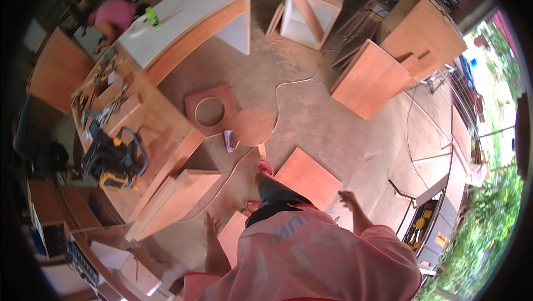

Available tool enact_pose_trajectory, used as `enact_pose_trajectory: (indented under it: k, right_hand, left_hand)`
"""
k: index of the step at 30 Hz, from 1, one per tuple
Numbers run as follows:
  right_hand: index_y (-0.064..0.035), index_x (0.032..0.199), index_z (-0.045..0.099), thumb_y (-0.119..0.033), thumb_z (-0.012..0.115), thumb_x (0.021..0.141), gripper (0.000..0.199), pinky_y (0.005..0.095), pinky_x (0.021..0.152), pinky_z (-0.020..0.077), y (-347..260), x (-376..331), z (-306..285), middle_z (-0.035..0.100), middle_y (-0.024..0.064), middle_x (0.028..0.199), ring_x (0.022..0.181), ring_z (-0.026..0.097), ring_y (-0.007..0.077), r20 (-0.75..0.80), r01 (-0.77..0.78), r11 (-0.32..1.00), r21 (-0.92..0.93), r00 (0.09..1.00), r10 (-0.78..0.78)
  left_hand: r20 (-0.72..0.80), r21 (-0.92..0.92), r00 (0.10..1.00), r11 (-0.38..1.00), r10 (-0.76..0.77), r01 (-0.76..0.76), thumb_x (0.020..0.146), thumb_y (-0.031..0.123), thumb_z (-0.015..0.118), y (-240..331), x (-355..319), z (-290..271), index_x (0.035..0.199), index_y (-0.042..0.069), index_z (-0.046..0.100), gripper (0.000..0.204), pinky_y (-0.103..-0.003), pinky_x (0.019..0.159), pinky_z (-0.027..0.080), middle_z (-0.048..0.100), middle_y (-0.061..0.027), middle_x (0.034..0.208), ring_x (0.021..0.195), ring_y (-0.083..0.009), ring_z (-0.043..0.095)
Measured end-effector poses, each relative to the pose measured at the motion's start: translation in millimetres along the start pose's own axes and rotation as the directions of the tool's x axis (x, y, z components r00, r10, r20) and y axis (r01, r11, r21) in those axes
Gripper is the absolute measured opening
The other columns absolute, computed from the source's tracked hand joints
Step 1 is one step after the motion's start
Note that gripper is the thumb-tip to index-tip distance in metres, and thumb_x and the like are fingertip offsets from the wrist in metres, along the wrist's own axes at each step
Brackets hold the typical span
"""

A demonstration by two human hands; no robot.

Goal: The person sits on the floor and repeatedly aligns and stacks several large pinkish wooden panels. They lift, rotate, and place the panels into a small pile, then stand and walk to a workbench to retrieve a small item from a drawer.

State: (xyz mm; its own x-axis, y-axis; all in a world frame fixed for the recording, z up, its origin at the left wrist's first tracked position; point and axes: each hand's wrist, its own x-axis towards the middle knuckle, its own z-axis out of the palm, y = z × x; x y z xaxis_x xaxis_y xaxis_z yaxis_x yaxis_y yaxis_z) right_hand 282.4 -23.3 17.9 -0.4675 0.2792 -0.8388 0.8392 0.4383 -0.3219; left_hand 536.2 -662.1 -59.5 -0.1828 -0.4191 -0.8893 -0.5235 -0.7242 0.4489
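Note:
My left hand [212,225] hangs low at my left side with its fingers stretched out, holding nothing. It is nearest to a reddish wooden panel [229,238] on the floor, partly hidden by my body, and to a stack of boards [179,193] leaning by the workbench. My right hand [348,200] is out to my right, fingers apart and nothing in it. Just left of it, a flat wooden panel [311,178] lies on the floor by my feet. Ahead of me stands a round wooden stool [253,125], beside a square board with a round hole [192,101].
On the left, a workbench [166,129] bears a black and yellow power saw [115,157] and hand tools. Behind it is a white-topped desk [194,9], with a person in pink [114,17] bending beside it. A cord [277,98] crosses the floor. Panels [371,79] lean at right.

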Motion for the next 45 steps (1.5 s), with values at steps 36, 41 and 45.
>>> enact_pose_trajectory:
  k: [36, 41, 45]
  right_hand:
    - [-0.0104, 0.098, 0.064, -0.024, 0.073, 0.093, 0.018, 0.0316, 0.088, 0.04, -960.3, -111.8, -277.9, 0.051, 0.0002, 0.104, 0.097, 0.047, 0.0144, 0.135, 0.232, 0.009, 0.973, -0.534, -0.835]
    - [-0.0145, 0.088, 0.06, -0.026, 0.068, 0.098, 0.017, 0.0311, 0.085, 0.0379, -1078.2, 32.1, -248.6, 0.045, -0.0011, 0.094, 0.09, 0.042, 0.0137, 0.026, 0.452, 0.058, 0.89, 0.075, -0.997]
    - [-0.0048, 0.097, 0.07, -0.022, 0.072, 0.095, 0.018, 0.0304, 0.084, 0.0457, -1132.8, 226.8, -211.8, 0.064, 0.0029, 0.094, 0.091, 0.058, 0.0142, -0.37, 0.914, 0.326, 0.241, 0.397, -0.84]
  left_hand:
    - [0.234, 0.703, 0.959, 0.709, -0.162, -0.052, 0.101, 0.042, 0.06, 359.3, 86.2, 672.3, 0.146, 0.015, 0.049, 0.054, -0.04, 0.082, 0.055, 0.066, -0.0103, 0.132, 0.099, -0.0263, 0.072]
    - [0.255, 0.784, 0.952, 0.613, -0.172, -0.099, 0.101, 0.041, 0.06, 490.9, 155.8, 760.4, 0.146, 0.015, 0.049, 0.054, -0.039, 0.083, 0.055, 0.065, -0.0108, 0.133, 0.1, -0.0267, 0.071]
    - [0.433, 0.615, 0.895, 0.761, -0.109, -0.205, 0.101, 0.041, 0.06, 645.5, 176.4, 901.5, 0.147, 0.014, 0.048, 0.054, -0.039, 0.083, 0.055, 0.065, -0.0112, 0.133, 0.1, -0.027, 0.071]
